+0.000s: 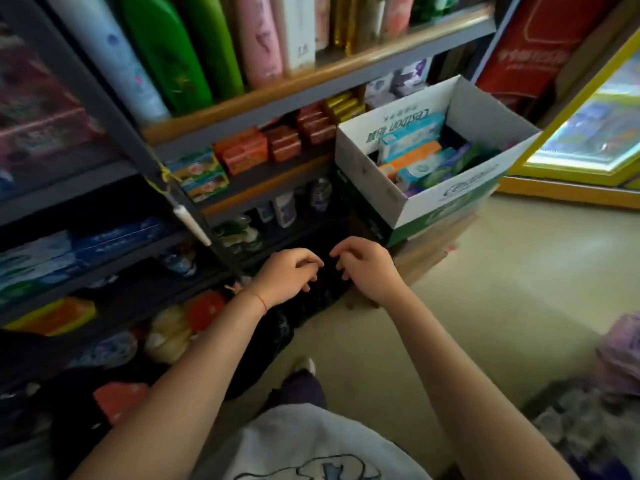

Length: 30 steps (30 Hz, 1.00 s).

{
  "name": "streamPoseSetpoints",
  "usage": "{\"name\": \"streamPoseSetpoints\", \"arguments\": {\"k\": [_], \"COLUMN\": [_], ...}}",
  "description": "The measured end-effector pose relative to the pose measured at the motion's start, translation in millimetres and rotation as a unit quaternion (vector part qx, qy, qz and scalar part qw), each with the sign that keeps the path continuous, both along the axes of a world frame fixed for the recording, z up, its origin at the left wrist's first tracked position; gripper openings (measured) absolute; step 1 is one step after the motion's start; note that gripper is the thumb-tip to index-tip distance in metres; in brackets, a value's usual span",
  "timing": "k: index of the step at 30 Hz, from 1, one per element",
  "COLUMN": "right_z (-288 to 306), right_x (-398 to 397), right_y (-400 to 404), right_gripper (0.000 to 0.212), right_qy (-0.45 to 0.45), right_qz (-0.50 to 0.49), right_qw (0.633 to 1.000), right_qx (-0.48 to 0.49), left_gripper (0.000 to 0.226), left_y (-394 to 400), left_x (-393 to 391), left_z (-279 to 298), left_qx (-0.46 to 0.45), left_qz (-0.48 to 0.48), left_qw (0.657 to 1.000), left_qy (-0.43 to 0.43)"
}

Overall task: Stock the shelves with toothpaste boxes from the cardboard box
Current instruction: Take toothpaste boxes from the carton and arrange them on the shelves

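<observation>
A white and green cardboard box (446, 199) stands open at the right of the shelves, raised on something brown. Inside lie several toothpaste boxes (420, 157) in blue, orange and green. My left hand (289, 275) and my right hand (365, 268) hover side by side low in front of the shelf unit, below and left of the cardboard box. Both have loosely curled fingers and hold nothing. More blue toothpaste boxes (79, 251) lie on a lower shelf at the left.
Grey shelves (242, 181) with wooden edging hold shampoo bottles (173, 53) on top, soap packs (246, 150) in the middle and small bottles below. Bagged goods sit on the floor at lower left. A lit freezer (585, 133) stands at the right; beige floor (485, 289) lies between.
</observation>
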State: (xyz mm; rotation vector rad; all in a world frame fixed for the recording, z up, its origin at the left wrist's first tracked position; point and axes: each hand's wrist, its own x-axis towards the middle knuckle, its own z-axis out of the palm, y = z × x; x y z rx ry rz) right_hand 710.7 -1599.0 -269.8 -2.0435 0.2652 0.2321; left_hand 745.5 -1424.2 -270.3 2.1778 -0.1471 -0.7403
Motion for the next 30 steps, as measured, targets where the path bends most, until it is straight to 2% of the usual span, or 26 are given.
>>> {"name": "streamPoseSetpoints", "arguments": {"k": [6,9,12,17,19,21,24,27,30], "right_z": [-9.8,-6.8,4.0,8.4,-3.3,-20.5,-42.9,-57.6,-72.0], "right_x": [57.2,101.7,147.5,213.3,236.6,262.2,301.5,339.0,367.6], "right_y": [-71.3,-108.0,-139.7,-180.9,-196.3,-213.7,-240.7,-267.7,-290.8], "right_gripper": [0.028,0.031,0.024,0.023,0.02,0.024,0.042,0.056,0.062], "right_qy": [-0.007,-0.003,-0.001,0.017,0.032,0.029,0.028,0.041,0.048], "right_qz": [0.0,-0.006,-0.003,0.019,0.046,0.074,0.11,0.152,0.234], "right_qw": [1.0,1.0,0.999,0.998,0.993,0.981,0.955,0.925,0.883], "right_qx": [-0.004,-0.008,-0.044,-0.06,-0.104,-0.178,-0.275,-0.346,-0.404], "left_gripper": [0.021,0.023,0.024,0.023,0.023,0.021,0.016,0.018,0.018], "left_y": [-81.8,-121.4,-158.9,-206.0,-219.5,-231.5,-247.1,-260.1,-272.6], "left_x": [72.2,120.3,168.2,231.3,242.3,250.9,263.0,268.7,268.6], "left_z": [-16.7,-18.5,-8.6,3.9,2.2,-1.2,-6.6,-11.5,-14.8], "left_qx": [-0.048,-0.094,-0.131,-0.143,-0.138,-0.128,-0.105,-0.087,-0.078], "left_qz": [0.007,0.073,0.127,0.138,0.147,0.156,0.179,0.218,0.283], "left_qw": [0.998,0.992,0.983,0.98,0.979,0.979,0.978,0.972,0.955], "left_qy": [-0.026,-0.035,-0.031,-0.004,0.01,0.02,0.027,0.031,0.043]}}
